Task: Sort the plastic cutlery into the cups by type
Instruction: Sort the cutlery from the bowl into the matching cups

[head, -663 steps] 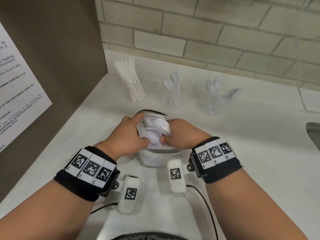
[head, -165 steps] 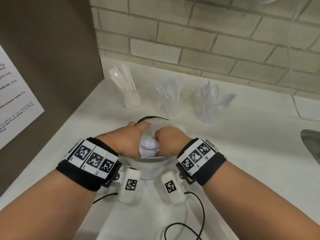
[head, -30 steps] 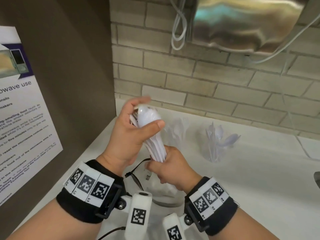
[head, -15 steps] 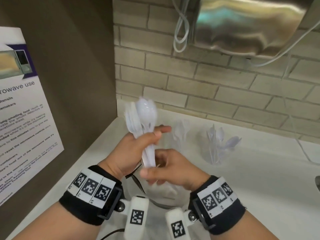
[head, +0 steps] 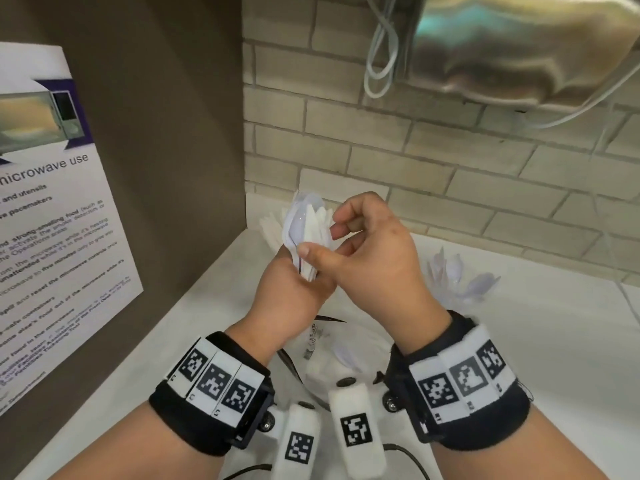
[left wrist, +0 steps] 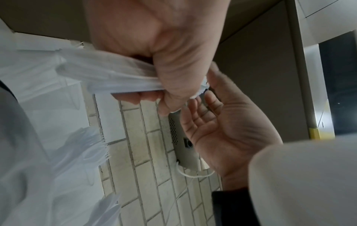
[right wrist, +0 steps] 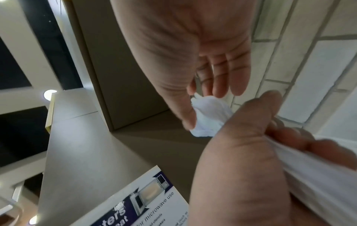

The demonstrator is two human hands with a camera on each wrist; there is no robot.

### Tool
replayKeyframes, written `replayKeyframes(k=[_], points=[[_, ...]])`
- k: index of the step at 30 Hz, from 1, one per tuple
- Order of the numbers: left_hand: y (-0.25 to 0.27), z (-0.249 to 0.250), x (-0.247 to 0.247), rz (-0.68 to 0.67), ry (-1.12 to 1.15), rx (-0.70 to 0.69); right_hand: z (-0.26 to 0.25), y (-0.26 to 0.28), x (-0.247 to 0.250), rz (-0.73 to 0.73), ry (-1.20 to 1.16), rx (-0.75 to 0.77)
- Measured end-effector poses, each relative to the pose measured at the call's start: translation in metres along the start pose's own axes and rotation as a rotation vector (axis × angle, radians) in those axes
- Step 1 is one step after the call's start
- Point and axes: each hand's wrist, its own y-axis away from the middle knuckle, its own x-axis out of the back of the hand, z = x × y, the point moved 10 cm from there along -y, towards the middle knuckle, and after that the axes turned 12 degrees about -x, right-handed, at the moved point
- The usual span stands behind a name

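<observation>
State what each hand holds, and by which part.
Left hand grips a bundle of white plastic cutlery by the handles. Right hand touches the bundle, holding nothing itself.

White counter [head: 540,344] set against a brick wall, boxed in by a brown panel on the left.
Near edge: clear bowl [head: 325,344] holding white cutlery. Far right: clear cup of spoons [head: 457,278]. Far left, behind the hands: white knives [head: 272,230], their cup hidden.
</observation>
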Motion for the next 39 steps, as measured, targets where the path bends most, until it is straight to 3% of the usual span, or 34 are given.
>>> replayKeyframes(k=[3, 5, 14, 17, 20, 25, 30, 36, 39], points=[[0.003, -0.002, -0.012, -0.076, 0.264, 0.051, 0.005, -0.002, -0.001, -0.058, -0.101, -0.025], [0.003, -0.006, -0.011, -0.066, 0.307, 0.070, 0.005, -0.002, -0.001, -0.073, -0.098, -0.006], [-0.002, -0.009, -0.003, 0.056, 0.081, -0.001, -0.001, 0.002, 0.004, 0.091, 0.093, 0.135], [-0.002, -0.005, 0.004, 0.113, 0.003, -0.046, 0.002, 0.000, 0.008, 0.134, 0.127, 0.100], [0.000, -0.003, 0.010, 0.172, -0.030, -0.055, 0.004, -0.002, 0.003, 0.086, 0.174, 0.066], [0.002, 0.002, 0.007, 0.155, -0.046, -0.075, 0.007, -0.002, -0.005, -0.039, 0.074, -0.031], [0.006, 0.004, -0.003, 0.098, -0.046, -0.104, 0.005, 0.005, -0.006, 0.076, 0.086, 0.030], [0.006, -0.017, -0.010, 0.053, 0.009, -0.042, 0.023, -0.008, -0.002, -0.019, -0.217, -0.133], [0.004, -0.014, -0.008, 0.060, -0.008, -0.075, 0.019, -0.005, -0.001, -0.004, -0.136, -0.103]])
